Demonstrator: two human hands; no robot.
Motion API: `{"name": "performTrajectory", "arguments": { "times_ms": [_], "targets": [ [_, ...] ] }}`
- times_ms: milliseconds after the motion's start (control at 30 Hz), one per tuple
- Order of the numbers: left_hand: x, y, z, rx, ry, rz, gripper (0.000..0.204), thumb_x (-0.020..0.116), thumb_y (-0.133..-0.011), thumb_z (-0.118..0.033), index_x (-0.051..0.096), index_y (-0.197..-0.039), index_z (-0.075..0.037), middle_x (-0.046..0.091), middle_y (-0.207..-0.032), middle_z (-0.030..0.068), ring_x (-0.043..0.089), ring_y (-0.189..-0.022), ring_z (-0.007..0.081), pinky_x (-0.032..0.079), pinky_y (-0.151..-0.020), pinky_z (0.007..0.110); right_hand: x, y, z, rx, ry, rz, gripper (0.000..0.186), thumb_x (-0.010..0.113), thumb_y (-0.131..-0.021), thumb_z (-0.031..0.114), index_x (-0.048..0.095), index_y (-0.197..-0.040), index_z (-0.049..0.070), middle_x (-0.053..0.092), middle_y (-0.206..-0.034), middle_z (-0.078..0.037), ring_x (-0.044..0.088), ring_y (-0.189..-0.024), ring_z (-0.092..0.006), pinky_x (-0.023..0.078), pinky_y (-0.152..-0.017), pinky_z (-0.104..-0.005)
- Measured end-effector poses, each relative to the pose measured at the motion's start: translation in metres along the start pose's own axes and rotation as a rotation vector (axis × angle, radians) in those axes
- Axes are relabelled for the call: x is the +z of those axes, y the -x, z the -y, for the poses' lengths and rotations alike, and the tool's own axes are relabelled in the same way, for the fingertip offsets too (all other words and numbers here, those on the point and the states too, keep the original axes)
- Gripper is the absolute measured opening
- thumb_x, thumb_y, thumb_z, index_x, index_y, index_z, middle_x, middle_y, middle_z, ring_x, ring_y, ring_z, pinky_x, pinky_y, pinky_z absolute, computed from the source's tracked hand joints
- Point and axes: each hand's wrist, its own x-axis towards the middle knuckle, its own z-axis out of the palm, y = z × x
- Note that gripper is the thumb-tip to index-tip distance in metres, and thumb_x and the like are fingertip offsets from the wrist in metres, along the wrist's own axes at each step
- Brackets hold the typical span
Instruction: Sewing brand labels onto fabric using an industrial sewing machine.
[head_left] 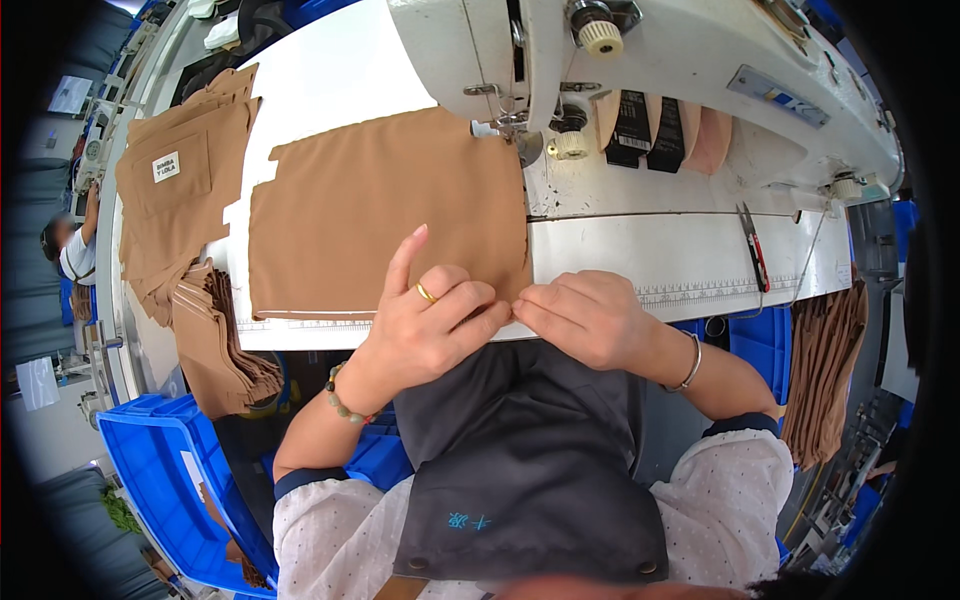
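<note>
A brown fabric panel (390, 200) lies flat on the white sewing table, its right edge reaching under the needle area of the sewing machine (515, 120). At its near right corner, my left hand (435, 315) is closed in a pinch on the fabric edge, with one finger raised. Right beside it, my right hand (585, 315) pinches the same corner, and the fingertips of both hands meet. What exactly lies between the fingertips is mostly hidden.
Red-handled thread snips (755, 250) lie on the table at right. Rolls of labels (650, 130) sit under the machine arm. Brown cut pieces (185, 180) and a folded stack (215, 340) are at left. A blue bin (150, 480) stands lower left; brown strips (825, 370) hang at right.
</note>
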Motion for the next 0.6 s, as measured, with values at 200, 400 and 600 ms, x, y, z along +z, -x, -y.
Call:
{"name": "performTrajectory", "arguments": {
  "times_ms": [200, 400, 600],
  "targets": [
    [-0.0004, 0.0013, -0.0019, 0.017, 0.015, 0.004, 0.011, 0.076, -0.074, -0.015, 0.074, -0.084, -0.017, 0.061, -0.090, -0.0064, 0.057, -0.086, 0.0127, 0.038, -0.113, 0.059, -0.0018, 0.0015, 0.0007, -0.016, 0.020, -0.012, 0.023, 0.071, -0.072, 0.010, 0.069, -0.093, 0.000, 0.067, -0.095, -0.006, 0.061, -0.070, -0.0157, 0.049, -0.054, -0.0278],
    [-0.0014, 0.0006, -0.0033, 0.010, 0.012, 0.002, 0.008, 0.076, -0.074, -0.015, 0.074, -0.081, -0.017, 0.062, -0.089, -0.0063, 0.057, -0.086, 0.0128, 0.038, -0.113, 0.059, -0.0034, 0.0000, 0.0000, -0.077, 0.063, -0.022, 0.023, 0.071, -0.071, 0.011, 0.069, -0.092, 0.000, 0.067, -0.096, -0.007, 0.059, -0.068, -0.0138, 0.045, -0.052, -0.0261],
    [-0.0019, 0.0019, -0.0078, 0.043, -0.003, -0.002, 0.012, 0.078, -0.072, -0.014, 0.077, -0.084, -0.015, 0.063, -0.086, -0.0051, 0.058, -0.081, 0.0120, 0.041, -0.113, 0.052, -0.0064, -0.0004, 0.0007, -0.226, 0.225, 0.046, 0.016, 0.068, -0.073, 0.012, 0.068, -0.086, 0.002, 0.069, -0.092, -0.009, 0.058, -0.067, -0.0120, 0.040, -0.051, -0.0247]
  ]
}}
